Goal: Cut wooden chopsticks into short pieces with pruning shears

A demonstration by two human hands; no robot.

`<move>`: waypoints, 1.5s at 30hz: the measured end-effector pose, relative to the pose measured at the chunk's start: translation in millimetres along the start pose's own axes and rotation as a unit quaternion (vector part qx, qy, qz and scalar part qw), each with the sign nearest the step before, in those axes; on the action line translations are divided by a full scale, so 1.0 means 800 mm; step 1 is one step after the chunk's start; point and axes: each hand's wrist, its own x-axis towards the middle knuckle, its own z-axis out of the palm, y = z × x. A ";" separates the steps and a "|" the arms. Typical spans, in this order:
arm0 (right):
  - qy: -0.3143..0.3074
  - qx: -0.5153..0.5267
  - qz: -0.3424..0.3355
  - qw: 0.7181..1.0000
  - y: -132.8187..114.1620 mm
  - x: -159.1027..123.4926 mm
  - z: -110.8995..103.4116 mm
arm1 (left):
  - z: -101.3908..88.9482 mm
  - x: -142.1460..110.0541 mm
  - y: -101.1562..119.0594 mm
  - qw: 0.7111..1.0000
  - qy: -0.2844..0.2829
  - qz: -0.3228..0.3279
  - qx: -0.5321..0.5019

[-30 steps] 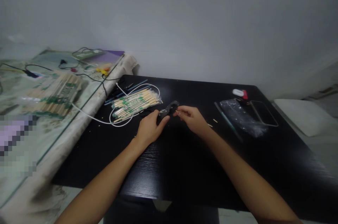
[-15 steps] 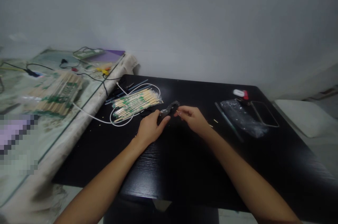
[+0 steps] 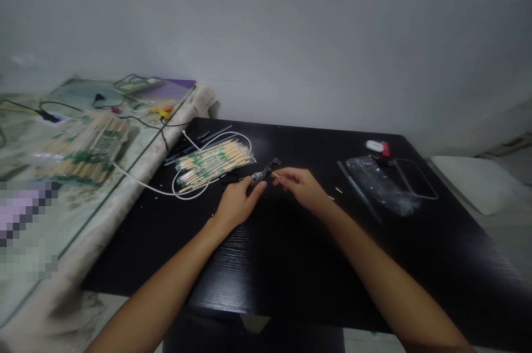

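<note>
My left hand (image 3: 239, 200) is closed around a small dark, glossy object (image 3: 272, 165), whose far end sticks out past the thumb; its kind I cannot make out. My right hand (image 3: 300, 184) pinches a short pale wooden stick (image 3: 276, 175) between thumb and fingertips, its tip close to the dark object. Whether the two touch is too small to tell. Just beyond my left hand shows a black loop (image 3: 230, 177), perhaps a scissors handle. Plastic-wrapped packs of disposable chopsticks (image 3: 214, 162) lie to the left of my hands, with a white cable (image 3: 195, 196) looped around them.
On the black table's (image 3: 233, 281) right side lie a crumpled clear plastic bag (image 3: 382, 184), a phone-shaped item (image 3: 415, 178) and a white case (image 3: 374, 146). Another chopstick bundle (image 3: 93, 145) rests on the glass-topped surface at left. Small wood bits (image 3: 339, 190) are scattered about.
The dark object has turned slightly in my left hand. The pale stick in my right fingers shows more plainly and points towards it. Both hands have barely moved.
</note>
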 end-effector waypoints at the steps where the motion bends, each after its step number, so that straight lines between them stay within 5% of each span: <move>1: -0.004 0.010 0.005 1.000 0.000 0.000 0.000 | 0.001 0.001 0.000 0.999 -0.010 -0.013 -0.039; 6: -0.003 0.094 0.040 0.995 -0.006 -0.002 0.003 | 0.008 0.008 -0.003 0.928 -0.123 -0.145 -0.321; 11: -0.014 0.117 0.048 0.992 -0.011 -0.006 0.006 | 0.010 0.011 -0.004 0.883 -0.142 -0.180 -0.409; 19: -0.007 0.118 0.050 0.992 -0.009 -0.006 0.005 | 0.000 0.005 -0.008 0.993 -0.001 -0.061 -0.102; 28: -0.003 0.092 0.043 0.995 -0.001 0.000 0.004 | -0.003 0.002 -0.001 0.999 0.012 -0.023 0.037; 45: -0.010 0.028 -0.010 1.000 -0.002 -0.001 -0.002 | -0.003 0.000 0.000 1.000 0.000 0.002 0.014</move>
